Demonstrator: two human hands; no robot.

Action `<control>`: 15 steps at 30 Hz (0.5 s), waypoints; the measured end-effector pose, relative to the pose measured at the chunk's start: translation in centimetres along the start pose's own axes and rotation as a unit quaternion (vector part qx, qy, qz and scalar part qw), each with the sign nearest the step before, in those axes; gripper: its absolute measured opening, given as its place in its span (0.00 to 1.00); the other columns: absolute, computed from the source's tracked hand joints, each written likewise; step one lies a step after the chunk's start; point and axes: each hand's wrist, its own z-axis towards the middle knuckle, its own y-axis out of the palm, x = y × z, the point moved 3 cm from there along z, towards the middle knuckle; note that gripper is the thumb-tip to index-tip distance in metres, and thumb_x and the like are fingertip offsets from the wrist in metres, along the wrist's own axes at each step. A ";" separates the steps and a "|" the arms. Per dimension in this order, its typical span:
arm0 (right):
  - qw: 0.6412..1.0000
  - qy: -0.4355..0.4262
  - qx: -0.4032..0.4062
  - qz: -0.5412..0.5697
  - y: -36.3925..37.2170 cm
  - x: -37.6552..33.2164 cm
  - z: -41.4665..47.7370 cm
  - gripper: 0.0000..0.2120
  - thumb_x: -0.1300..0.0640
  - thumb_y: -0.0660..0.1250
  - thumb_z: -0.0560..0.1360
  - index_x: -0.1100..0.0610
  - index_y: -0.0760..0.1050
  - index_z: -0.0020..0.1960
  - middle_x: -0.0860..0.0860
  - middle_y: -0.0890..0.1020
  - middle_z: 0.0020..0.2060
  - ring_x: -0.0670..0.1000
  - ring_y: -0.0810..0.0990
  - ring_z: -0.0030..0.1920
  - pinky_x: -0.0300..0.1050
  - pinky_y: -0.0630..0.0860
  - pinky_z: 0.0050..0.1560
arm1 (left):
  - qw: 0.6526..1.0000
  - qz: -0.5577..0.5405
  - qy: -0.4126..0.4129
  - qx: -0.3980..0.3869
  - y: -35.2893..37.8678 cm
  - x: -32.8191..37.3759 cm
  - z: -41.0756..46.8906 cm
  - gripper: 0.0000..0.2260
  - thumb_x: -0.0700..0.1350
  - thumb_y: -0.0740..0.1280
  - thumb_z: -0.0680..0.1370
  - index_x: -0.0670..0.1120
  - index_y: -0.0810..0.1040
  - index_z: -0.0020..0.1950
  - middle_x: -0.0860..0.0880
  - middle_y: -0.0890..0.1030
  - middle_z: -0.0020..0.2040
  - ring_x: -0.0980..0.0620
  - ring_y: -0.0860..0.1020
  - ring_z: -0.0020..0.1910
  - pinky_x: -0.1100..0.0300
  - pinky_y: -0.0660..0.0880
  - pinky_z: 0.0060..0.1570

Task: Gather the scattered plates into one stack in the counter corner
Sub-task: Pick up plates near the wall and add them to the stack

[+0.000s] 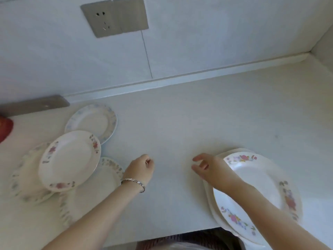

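Several white floral plates lie on the pale counter (180,127). At the left, a pink-flowered plate (70,159) rests tilted on a scalloped plate (27,177). Behind it lies a blue-rimmed plate (93,120), and a green-rimmed plate (97,186) lies in front. At the right front edge sits a small stack of plates (255,188) with a pink-flowered one on top. My left hand (140,168), with a bracelet on its wrist, hovers loosely curled and holds nothing. My right hand (207,166) reaches across the stack's left rim, fingers apart and empty. The counter corner (310,55) is at the far right.
A grey wall socket (115,17) is mounted on the back wall. A grey metal piece (36,105) lies at the far left by the wall. A red object (5,129) shows at the left edge. The counter's front edge (162,237) runs just below my arms.
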 end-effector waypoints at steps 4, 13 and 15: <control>0.995 -0.014 -0.099 0.019 9.5 -6.1 4.5 0.17 0.50 0.64 0.75 0.55 0.74 0.61 0.51 0.80 0.49 0.47 0.76 0.39 0.36 0.72 0.42 | 0.991 -0.072 -0.088 0.067 -5.6 -8.7 0.4 0.12 0.44 0.59 0.77 0.43 0.71 0.34 0.38 0.81 0.34 0.42 0.78 0.34 0.52 0.75 0.43; 0.987 0.087 -0.124 -0.044 23.8 -12.0 9.2 0.23 0.49 0.64 0.74 0.61 0.67 0.64 0.57 0.76 0.60 0.57 0.77 0.58 0.48 0.74 0.57 | 0.869 -0.231 -0.370 0.233 -11.9 -22.2 0.5 0.23 0.37 0.66 0.73 0.36 0.65 0.66 0.35 0.68 0.65 0.38 0.67 0.64 0.49 0.66 0.61; 0.989 0.100 -0.100 -0.047 24.4 -11.7 9.7 0.16 0.52 0.65 0.74 0.59 0.69 0.57 0.56 0.78 0.55 0.56 0.78 0.52 0.48 0.75 0.53 | 0.797 -0.320 -0.465 0.213 -11.7 -24.8 1.0 0.23 0.37 0.67 0.71 0.35 0.66 0.63 0.35 0.67 0.67 0.38 0.70 0.63 0.49 0.68 0.61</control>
